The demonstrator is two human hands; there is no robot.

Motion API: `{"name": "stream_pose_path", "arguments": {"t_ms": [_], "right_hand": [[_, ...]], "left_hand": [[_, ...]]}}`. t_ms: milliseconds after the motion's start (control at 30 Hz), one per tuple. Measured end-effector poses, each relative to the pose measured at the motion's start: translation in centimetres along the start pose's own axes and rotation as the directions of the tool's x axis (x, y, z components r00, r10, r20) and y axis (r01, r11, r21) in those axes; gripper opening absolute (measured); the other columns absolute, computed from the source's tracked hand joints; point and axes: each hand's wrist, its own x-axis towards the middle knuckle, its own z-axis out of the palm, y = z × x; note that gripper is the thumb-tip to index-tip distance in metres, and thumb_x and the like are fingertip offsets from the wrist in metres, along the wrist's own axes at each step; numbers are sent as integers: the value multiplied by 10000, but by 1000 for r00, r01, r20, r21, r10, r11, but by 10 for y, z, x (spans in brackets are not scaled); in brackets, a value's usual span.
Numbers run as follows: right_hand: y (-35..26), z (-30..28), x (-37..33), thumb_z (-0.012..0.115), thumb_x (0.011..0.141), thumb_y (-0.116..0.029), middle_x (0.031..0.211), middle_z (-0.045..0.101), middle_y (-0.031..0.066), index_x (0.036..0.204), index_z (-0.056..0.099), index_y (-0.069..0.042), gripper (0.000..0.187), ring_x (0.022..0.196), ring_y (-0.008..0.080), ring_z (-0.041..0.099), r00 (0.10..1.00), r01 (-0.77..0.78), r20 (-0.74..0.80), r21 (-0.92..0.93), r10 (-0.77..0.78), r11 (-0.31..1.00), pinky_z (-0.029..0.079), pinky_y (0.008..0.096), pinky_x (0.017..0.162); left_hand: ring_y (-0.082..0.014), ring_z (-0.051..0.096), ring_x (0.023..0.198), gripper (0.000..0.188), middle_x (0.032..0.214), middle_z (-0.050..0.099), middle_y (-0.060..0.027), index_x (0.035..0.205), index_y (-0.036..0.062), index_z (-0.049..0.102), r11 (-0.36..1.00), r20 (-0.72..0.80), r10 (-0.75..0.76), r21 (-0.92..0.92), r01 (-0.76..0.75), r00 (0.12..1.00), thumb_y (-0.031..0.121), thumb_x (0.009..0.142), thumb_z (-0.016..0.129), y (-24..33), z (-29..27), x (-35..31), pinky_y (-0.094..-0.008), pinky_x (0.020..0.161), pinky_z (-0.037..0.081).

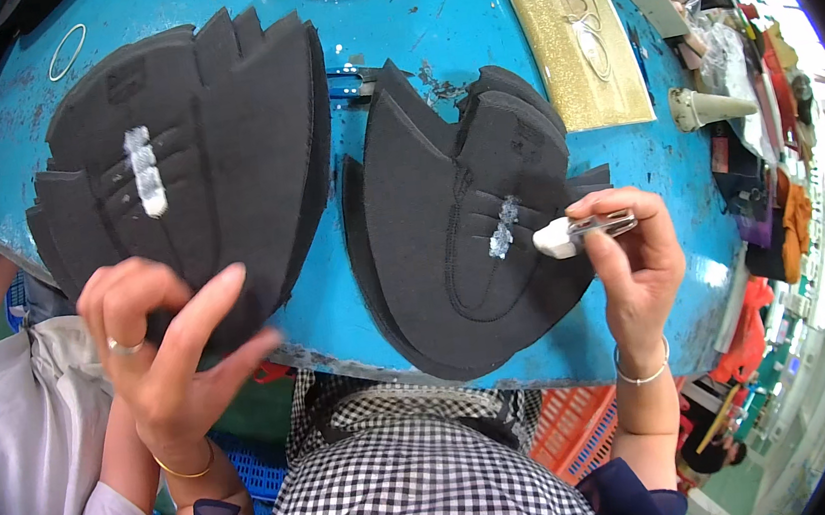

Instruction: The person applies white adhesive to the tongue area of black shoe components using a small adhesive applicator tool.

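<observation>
Two stacks of black fabric shoe-upper pieces lie on the blue table. The left stack (248,124) bears a white smear (143,165) across its slits; a thinner wet white smear (503,228) marks the right stack (407,208). My right hand (643,253) pinches a silver metal clip (610,224) that grips a white sponge-like dab (555,239). This dab hovers just right of the smear on the right stack; whether it touches the fabric I cannot tell. My left hand (166,349), slightly blurred, holds nothing, its fingers spread over the near edge of the left stack.
A glittery gold sheet (576,39) lies at the far right, with a white cone-shaped nozzle (714,108) beside it. Blue-handled snips (350,84) lie between the stacks. Another person's sleeve (38,427) is close on my left. An orange crate (571,427) stands below the table's front edge.
</observation>
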Motion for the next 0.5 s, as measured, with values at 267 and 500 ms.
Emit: {"name": "stream_pose_path", "arguments": {"t_ms": [267,500], "right_hand": [[-2,16,12,766,779,32,958,718,81,1023,675,-28,267,816,196,668,966,233,187,-316,-181,919,528,292,721],[9,16,36,766,773,44,931,703,89,1019,676,-34,274,810,219,667,964,257,74,-511,-256,820,536,302,726]], "left_hand": [[-141,633,1008,339,1204,688,2,1123,147,735,801,138,408,-528,-282,903,329,837,754,68,43,6,-300,818,474],[-171,651,975,255,1143,704,-53,1043,87,751,789,151,502,-483,-380,851,256,857,710,75,54,12,-330,786,515]]}}
